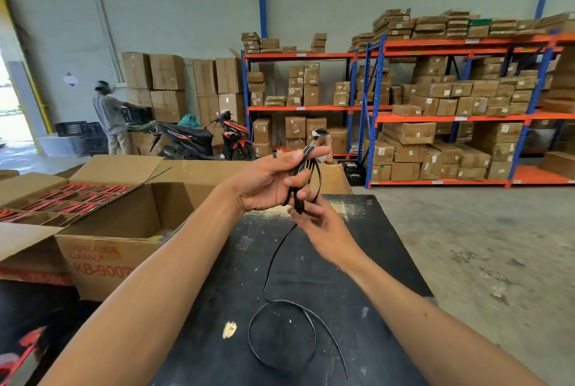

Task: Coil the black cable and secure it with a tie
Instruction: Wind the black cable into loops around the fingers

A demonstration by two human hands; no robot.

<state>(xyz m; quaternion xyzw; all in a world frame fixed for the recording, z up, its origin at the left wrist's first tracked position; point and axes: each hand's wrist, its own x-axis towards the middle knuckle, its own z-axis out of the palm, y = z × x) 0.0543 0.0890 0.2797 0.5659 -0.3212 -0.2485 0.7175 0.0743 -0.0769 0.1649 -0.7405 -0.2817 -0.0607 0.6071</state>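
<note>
Above the black table (pixel 311 264), left hand (pixel 264 182) clenched the black cable (pixel 306 180) loops to keep them gathered; right hand (pixel 323 230) apparently pinched the trailing strand, feeding slack.

Left hand (pixel 267 182) grips cable (pixel 306 179) loops; right hand (pixel 323 228) pinches them below; loose tail curls on black table (pixel 357 261) near its front edge.

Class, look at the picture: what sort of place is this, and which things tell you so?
Most likely a warehouse: tall racks stacked with cartons, and open boxes beside the worktable.
</note>
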